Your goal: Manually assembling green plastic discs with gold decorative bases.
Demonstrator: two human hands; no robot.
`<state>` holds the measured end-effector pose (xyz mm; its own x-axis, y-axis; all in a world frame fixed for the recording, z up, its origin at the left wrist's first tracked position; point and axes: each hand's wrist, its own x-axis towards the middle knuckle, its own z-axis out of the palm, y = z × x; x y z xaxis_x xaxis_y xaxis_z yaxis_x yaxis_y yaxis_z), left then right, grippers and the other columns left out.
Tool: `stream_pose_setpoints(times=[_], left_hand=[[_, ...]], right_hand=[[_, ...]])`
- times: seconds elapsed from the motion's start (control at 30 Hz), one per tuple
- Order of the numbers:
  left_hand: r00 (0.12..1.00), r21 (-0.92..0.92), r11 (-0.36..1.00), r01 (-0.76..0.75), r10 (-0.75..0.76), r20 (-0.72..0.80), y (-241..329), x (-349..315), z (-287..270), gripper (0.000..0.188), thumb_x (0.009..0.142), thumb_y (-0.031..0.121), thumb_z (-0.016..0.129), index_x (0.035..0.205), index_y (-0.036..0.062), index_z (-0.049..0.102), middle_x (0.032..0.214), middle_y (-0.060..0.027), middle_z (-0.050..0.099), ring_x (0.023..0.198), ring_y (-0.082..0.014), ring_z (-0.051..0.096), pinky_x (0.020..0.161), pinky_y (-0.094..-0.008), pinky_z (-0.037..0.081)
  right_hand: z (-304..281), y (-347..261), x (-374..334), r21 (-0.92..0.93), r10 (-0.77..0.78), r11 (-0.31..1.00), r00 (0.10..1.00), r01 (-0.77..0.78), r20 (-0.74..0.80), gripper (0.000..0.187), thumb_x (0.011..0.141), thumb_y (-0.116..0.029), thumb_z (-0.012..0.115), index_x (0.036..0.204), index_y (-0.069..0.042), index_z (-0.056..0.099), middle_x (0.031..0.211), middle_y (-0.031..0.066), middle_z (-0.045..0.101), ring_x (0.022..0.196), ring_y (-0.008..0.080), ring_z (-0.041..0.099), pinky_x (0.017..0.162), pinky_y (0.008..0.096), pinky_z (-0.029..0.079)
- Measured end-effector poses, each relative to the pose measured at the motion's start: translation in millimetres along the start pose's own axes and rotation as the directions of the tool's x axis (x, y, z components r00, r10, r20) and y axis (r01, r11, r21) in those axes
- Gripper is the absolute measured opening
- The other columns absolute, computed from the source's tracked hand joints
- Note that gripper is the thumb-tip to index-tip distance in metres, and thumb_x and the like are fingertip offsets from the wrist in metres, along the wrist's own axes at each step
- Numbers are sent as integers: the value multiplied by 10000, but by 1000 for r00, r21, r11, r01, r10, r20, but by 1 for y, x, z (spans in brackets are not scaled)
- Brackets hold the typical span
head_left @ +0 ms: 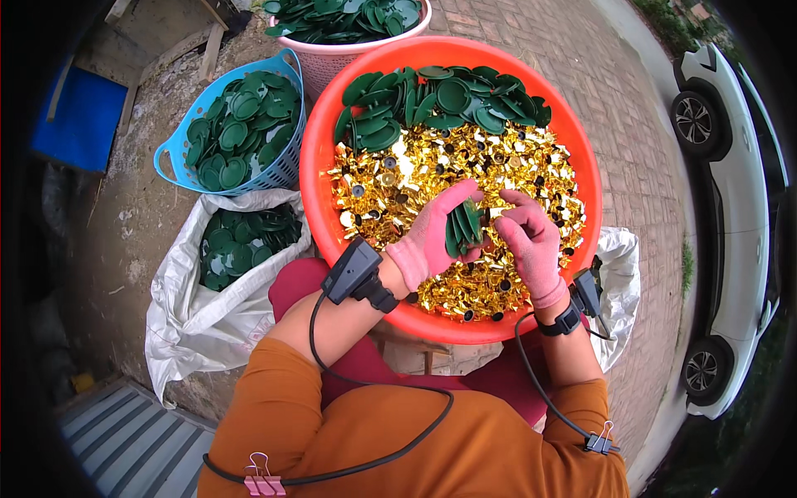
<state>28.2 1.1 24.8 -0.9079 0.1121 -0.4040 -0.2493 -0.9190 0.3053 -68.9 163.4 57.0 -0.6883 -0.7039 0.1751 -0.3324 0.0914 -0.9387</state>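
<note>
Gripping green discs (465,227) on edge, left hand (432,231) clamps them; right hand (532,245) sits just right, fingers curled, can't tell whether pinching anything.

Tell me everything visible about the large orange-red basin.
The large orange-red basin is round, smooth and plastic-looking, with a rolled rim. It sits open side up before the person; its support is mostly hidden. Green discs line its far side; shiny gold pieces, dotted with small dark round ones, cover the rest. Both pink-gloved hands are over it; whether they touch it is unclear.
</note>
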Motion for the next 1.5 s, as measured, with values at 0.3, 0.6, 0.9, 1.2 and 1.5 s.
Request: stream_pose_setpoints(times=[0.3,0.6,0.9,1.2,1.5], left_hand=[[991,264,964,24,12,-136,-2,-3,15,397,936,493,536,1169,177,599,893,-5,669,687,-137,655,485,-261,474],[988,355,929,103,-53,-148,1,-7,11,346,930,483,537,1061,171,604,775,10,629,669,-122,633,460,-242,440],[675,923,-176,-342,637,372,-22,-12,21,532,813,279,694,1222,-18,530,1048,-212,610,935,-359,622,855,-405,501],[975,652,758,-12,155,-162,-7,-14,24,438,859,456,665,1147,133,592,898,-1,603,814,-130,623,622,-334,502],[972,258,940,222,-234,16,17,-20,16,411,959,431,500,1160,90,608,901,-94,701,670,-239,692,404,-278,518]], right_hand=[[-2,3,-14,-24,56,998,998,-56,0,69,848,-47,665,797,-15,631,1064,121,664,845,138,606,707,260,474],[-5,5,-5,-269,-228,916,938,298,261,86,880,-46,621,826,-16,562,1017,134,663,828,201,610,724,317,481],[24,8,-30,413,354,851,935,-324,6,166,961,-166,599,860,-53,531,794,-36,542,655,29,460,570,185,375],[-14,10,-14,-556,-95,830,994,53,-48,175,879,-147,658,1009,-32,681,900,81,663,782,177,626,595,252,477],[-10,-18,-17,-332,-187,895,928,296,323,545,799,-54,700,1308,1,512,1096,177,625,860,296,654,716,373,542]])
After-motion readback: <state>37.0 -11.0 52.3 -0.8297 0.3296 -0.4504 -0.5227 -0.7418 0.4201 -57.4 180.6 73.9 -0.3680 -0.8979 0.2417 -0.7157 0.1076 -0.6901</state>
